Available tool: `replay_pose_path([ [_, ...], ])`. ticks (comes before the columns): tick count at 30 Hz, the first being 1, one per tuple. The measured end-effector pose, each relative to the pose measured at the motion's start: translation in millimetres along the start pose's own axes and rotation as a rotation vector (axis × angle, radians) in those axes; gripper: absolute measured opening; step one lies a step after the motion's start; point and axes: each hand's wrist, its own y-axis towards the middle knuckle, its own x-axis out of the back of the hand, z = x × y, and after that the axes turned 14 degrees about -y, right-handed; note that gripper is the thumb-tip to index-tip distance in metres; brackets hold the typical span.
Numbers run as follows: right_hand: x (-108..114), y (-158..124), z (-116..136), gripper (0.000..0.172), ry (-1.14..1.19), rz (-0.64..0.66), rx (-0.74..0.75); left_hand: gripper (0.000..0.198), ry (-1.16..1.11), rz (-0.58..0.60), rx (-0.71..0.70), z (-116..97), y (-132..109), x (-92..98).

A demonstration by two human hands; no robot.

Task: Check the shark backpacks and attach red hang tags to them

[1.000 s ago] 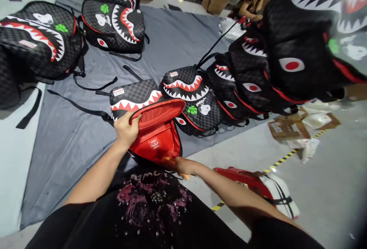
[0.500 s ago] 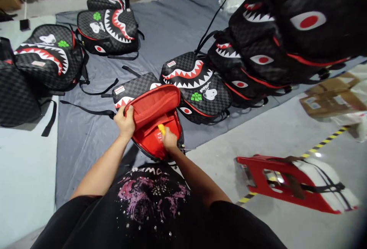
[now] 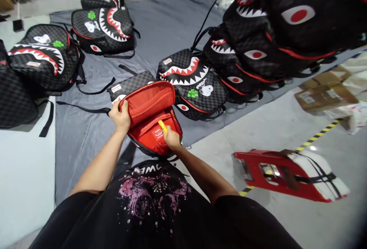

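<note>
A black checkered backpack [image 3: 130, 84] with a shark-mouth print lies open in front of me, its red lining [image 3: 149, 104] showing. My left hand [image 3: 120, 117] is closed on the left rim of the opening and holds it apart. My right hand [image 3: 171, 139] is inside the red compartment, fingers pinched round a small yellow tool [image 3: 163, 126] that points at the lining near a small label. What the tool is, I cannot make out.
Several more shark-print backpacks lie on the grey mat [image 3: 172, 27]: one [image 3: 192, 83] just right of the open bag, a row [image 3: 258, 39] at upper right, others [image 3: 43, 56] at left. A red and white stool [image 3: 289, 174] lies tipped on the concrete floor. Flattened cardboard [image 3: 323, 94] sits at right.
My right hand came in from the bag's lower edge and now sits inside the red compartment with the yellow tool. My left hand has kept its hold on the rim. My view tilted slightly.
</note>
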Motion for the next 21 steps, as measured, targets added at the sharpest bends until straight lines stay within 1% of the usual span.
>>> replay_pose_path([
  [2,5.5,-5.5,0.7,0.042,-0.018,0.012,-0.007,0.033,-0.007,0.014,-0.001,0.1,-1.0,0.4],
  [4,14.6,-9.7,2.1,0.043,-0.037,0.034,0.034,0.032,-0.021,0.023,-0.003,0.1,-1.6,0.0],
  [7,39.4,-7.6,-5.3,0.048,-0.041,0.072,0.092,0.035,-0.03,0.046,-0.01,-0.5,-2.2,-1.1],
  [9,62.8,-0.8,-21.9,0.055,-0.016,0.108,0.074,0.037,-0.032,0.074,-0.006,-1.0,-2.9,-1.1],
  [11,87.0,5.0,-46.9,0.057,-0.031,0.18,0.042,0.038,-0.041,0.087,-0.004,-1.1,-3.9,-0.1],
  [12,97.7,5.6,-60.9,0.056,-0.067,0.234,0.017,0.038,-0.045,0.087,-0.004,-0.9,-4.4,0.6],
  [14,113.9,0.4,-88.4,0.052,-0.109,0.388,-0.044,0.037,-0.053,0.087,-0.006,0.5,-5.3,2.1],
  [15,119.0,-5.1,-100.5,0.05,-0.072,0.469,-0.071,0.036,-0.06,0.091,-0.008,1.5,-5.6,2.7],
  [17,123.2,-18.8,-120.0,0.048,0.077,0.601,-0.116,0.036,-0.075,0.093,-0.014,3.5,-6.0,3.3],
  [19,121.0,-31.1,-133.0,0.049,0.271,0.658,-0.134,0.036,-0.08,0.09,-0.012,5.0,-6.1,2.8],
  [21,113.0,-38.1,-140.9,0.051,0.486,0.676,-0.126,0.036,-0.075,0.088,0.001,5.5,-5.8,1.8],
])
